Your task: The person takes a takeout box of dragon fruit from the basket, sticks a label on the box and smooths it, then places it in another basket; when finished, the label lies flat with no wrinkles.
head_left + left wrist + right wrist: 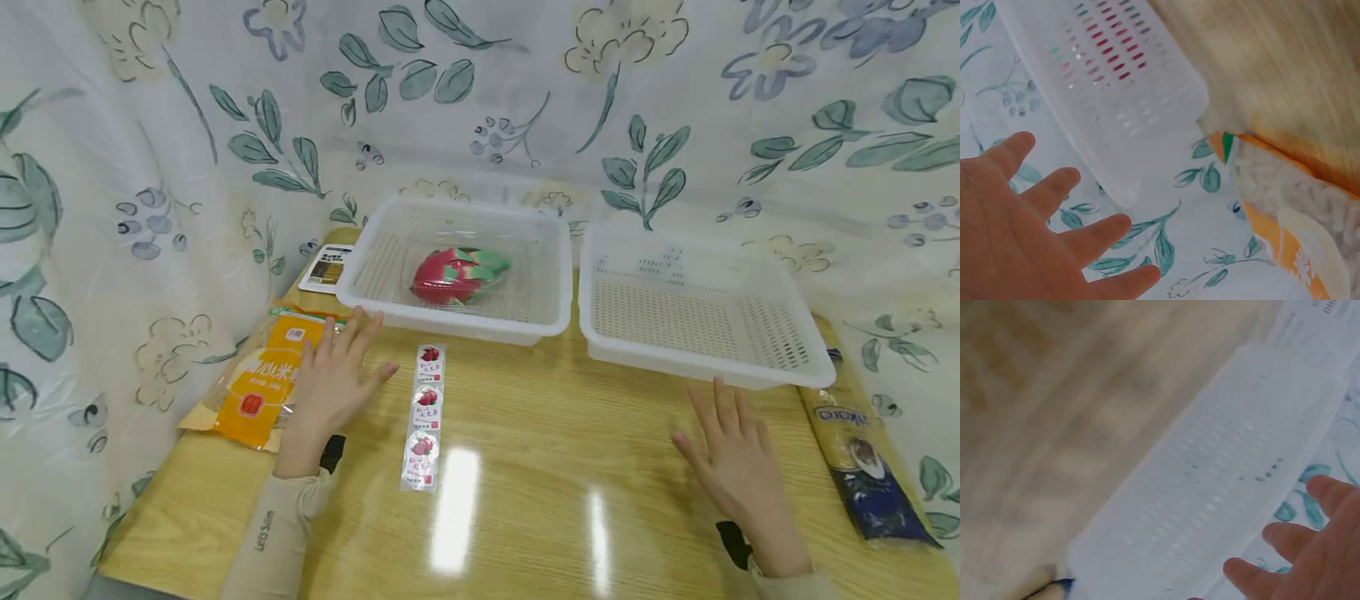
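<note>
My left hand is spread with fingers straight, holding nothing. Its fingertips come up to the front left corner of a white basket, and it overlaps an orange and clear packet in the head view. Inside that basket a pink and green dragon fruit lies in a clear plastic box. A strip of three round stickers lies to the right of the left hand. My right hand, fingers apart and holding nothing, is just in front of a second white basket, which contains nothing.
At the right edge of the wooden table lies a gold and dark blue packet. A small white packet with a dark label sits behind the left basket's side. Floral cloth hangs behind the table and at its sides.
</note>
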The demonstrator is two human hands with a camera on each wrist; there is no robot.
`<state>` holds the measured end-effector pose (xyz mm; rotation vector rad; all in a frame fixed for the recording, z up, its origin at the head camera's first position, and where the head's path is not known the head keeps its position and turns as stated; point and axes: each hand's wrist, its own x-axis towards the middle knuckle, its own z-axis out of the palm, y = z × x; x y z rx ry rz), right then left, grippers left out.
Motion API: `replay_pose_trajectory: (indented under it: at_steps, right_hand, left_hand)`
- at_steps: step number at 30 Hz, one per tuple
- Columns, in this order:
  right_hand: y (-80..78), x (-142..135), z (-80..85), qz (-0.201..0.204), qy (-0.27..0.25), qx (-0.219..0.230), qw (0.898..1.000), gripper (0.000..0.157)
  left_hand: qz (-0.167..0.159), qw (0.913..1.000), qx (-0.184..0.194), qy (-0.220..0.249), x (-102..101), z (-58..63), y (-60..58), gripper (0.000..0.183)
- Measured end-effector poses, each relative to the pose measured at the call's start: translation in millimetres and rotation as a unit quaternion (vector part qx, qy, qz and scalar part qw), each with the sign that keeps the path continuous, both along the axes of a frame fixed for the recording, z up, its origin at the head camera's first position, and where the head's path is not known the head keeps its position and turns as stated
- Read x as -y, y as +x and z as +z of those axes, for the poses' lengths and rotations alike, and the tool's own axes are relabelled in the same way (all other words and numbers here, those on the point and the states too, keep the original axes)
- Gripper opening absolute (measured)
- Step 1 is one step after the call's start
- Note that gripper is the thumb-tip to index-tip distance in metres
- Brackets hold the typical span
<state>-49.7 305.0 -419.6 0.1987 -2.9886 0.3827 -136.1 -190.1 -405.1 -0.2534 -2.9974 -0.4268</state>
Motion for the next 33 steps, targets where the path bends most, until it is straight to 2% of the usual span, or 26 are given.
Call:
replay_pose_trajectory:
  at_steps: [5, 11, 15, 19, 22, 24, 27, 30, 33]
  right_hand:
    - [-15.5, 17.6, 20.2, 0.028, -0.008, -0.013, 0.999, 0.07]
    - [-47.7, 49.5, 47.2, 0.09, -0.072, -0.016, 0.993, 0.067]
    - [-77.8, 79.0, 64.8, 0.127, -0.115, -0.025, 0.985, 0.069]
    - [-110.0, 107.9, 79.6, 0.157, -0.169, -0.008, 0.973, 0.077]
    - [-135.3, 127.5, 86.2, 0.179, -0.22, 0.023, 0.959, 0.082]
    - [-152.1, 141.0, 89.2, 0.19, -0.256, 0.058, 0.946, 0.084]
    - [-179.4, 163.1, 92.5, 0.204, -0.31, 0.119, 0.921, 0.075]
    - [-203.1, 180.6, 93.4, 0.181, -0.351, 0.195, 0.898, 0.069]
    - [-219.9, 191.6, 93.2, 0.125, -0.371, 0.259, 0.883, 0.071]
  left_hand:
    - [0.003, 0.9995, 0.009, 0.029, -1.5, 9.5, 0.1, 0.075]
    - [-0.002, 0.9929, 0.004, 0.119, -17.5, 6.6, -7.0, 0.077]
    - [0.001, 0.9836, 0.015, 0.18, -30.0, 4.0, -14.0, 0.074]
    - [0.015, 0.9697, 0.03, 0.242, -36.9, 3.0, -19.7, 0.069]
    - [0.034, 0.9592, 0.034, 0.279, -39.6, 1.8, -23.9, 0.068]
    - [0.05, 0.9488, 0.034, 0.31, -42.0, 0.0, -26.1, 0.069]
    - [0.068, 0.9304, 0.036, 0.358, -47.0, -3.8, -29.5, 0.071]
    - [0.079, 0.9186, 0.03, 0.386, -53.0, -7.8, -32.4, 0.077]
    - [0.088, 0.9196, 0.013, 0.383, -57.1, -9.8, -32.9, 0.079]
